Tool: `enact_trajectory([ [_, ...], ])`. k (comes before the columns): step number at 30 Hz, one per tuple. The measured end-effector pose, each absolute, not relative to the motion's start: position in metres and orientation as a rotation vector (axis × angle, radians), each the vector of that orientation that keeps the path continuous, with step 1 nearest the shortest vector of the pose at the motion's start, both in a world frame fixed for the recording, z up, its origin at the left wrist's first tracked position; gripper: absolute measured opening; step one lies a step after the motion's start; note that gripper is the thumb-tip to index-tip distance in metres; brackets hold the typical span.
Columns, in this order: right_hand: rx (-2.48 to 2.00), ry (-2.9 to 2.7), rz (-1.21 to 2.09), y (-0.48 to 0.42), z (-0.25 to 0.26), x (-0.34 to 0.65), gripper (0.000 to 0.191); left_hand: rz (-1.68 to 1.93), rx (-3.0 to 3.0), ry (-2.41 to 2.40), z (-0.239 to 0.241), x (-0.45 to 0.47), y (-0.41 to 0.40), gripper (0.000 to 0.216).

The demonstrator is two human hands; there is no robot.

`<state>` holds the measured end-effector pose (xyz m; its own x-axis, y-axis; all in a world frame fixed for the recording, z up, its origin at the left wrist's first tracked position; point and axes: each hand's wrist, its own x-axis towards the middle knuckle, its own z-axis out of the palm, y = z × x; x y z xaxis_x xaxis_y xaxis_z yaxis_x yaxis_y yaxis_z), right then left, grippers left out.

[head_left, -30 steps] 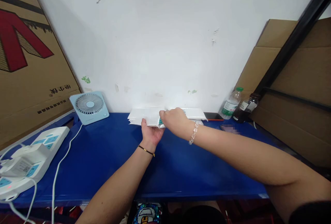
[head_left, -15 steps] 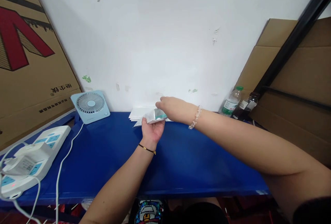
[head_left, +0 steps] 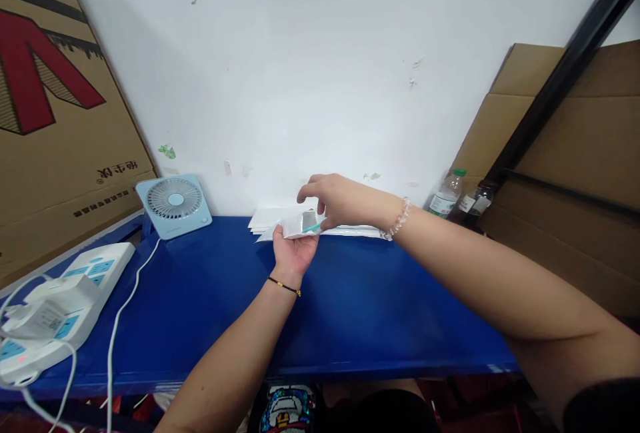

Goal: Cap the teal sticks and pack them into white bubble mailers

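My left hand (head_left: 296,253) is palm up, with its thumb over a small white packet (head_left: 290,225) and its fingers beneath. At the packet's right end a grey face with a teal edge (head_left: 311,222) shows; I cannot make out what it is. Curved above that end is my right hand (head_left: 335,200), its fingers apart. One of its fingertips is close to the teal edge, and whether it touches cannot be seen. Behind both hands, flat white sheets or envelopes (head_left: 260,218) lie stacked against the wall, partly hidden by the hands.
A light blue fan (head_left: 175,201) stands on the blue table (head_left: 380,306) at the left. Nearer is a white power strip (head_left: 107,286) with plugs and cables. Bottles (head_left: 450,193) stand at the right beside cardboard (head_left: 520,86). A large printed carton (head_left: 75,166) leans at the left.
My right hand's fingers have spread and shifted slightly right, uncovering more of the grey face and teal edge. My left hand keeps the packet in nearly the same place.
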<state>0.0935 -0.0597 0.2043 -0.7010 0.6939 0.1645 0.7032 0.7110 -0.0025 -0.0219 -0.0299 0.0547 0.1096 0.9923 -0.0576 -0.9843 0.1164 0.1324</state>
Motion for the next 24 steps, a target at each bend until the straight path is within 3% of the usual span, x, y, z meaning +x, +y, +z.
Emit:
enact_trajectory([
  [5, -1.024, -2.607, 0.002, -0.054, 0.199, 0.115, 0.02, 1.476, 0.033, 0.149, 0.058, -0.027, -0.029, 0.045],
  [9, -0.94, -2.544, 0.151, -0.056, 0.195, 0.138, 0.031, 1.494, 0.009, 0.146, 0.059, -0.029, -0.028, 0.043],
  [14, -0.92, -2.466, 0.167, -0.053, 0.168, 0.141, 0.019, 1.477, 0.012, 0.122, 0.058, -0.026, -0.03, 0.042],
  [20, -0.756, -2.549, -0.342, -0.049, 0.135, 0.12, 0.031, 1.463, 0.027, 0.141, 0.055, -0.028, -0.029, 0.041],
  [24, -0.756, -2.455, -0.431, -0.052, 0.125, 0.123, 0.048, 1.447, 0.016, 0.188, 0.056, -0.028, -0.032, 0.04],
])
